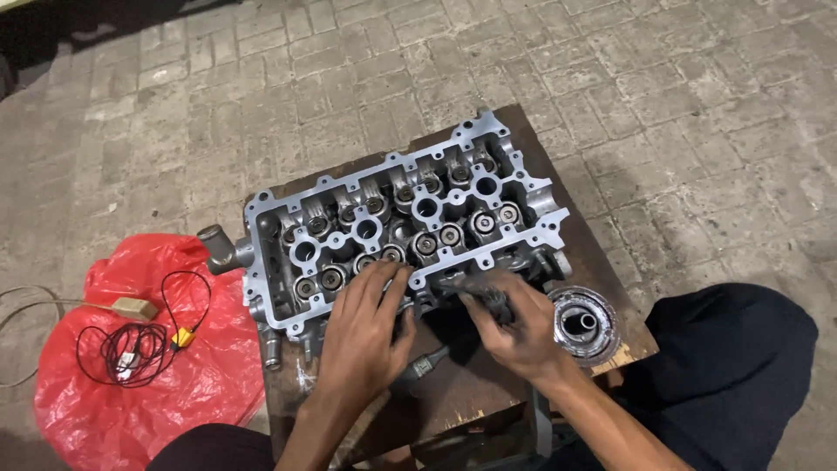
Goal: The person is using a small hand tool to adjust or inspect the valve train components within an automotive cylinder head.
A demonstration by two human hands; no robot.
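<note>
A grey aluminium cylinder head (401, 218) with several valve bores lies on a small dark wooden table (488, 392). My left hand (370, 327) rests flat, fingers spread, on the head's near edge. My right hand (510, 323) is curled around a dark metal tool (475, 288) at the head's near side; the tool is blurred. A dark handle-like piece (427, 362) lies on the table between my hands.
A round shiny metal part (584, 324) sits on the table's right corner. A red plastic bag (139, 366) with a black coiled wire (131, 344) lies on the brick-paved ground at left. My dark-trousered knees frame the table.
</note>
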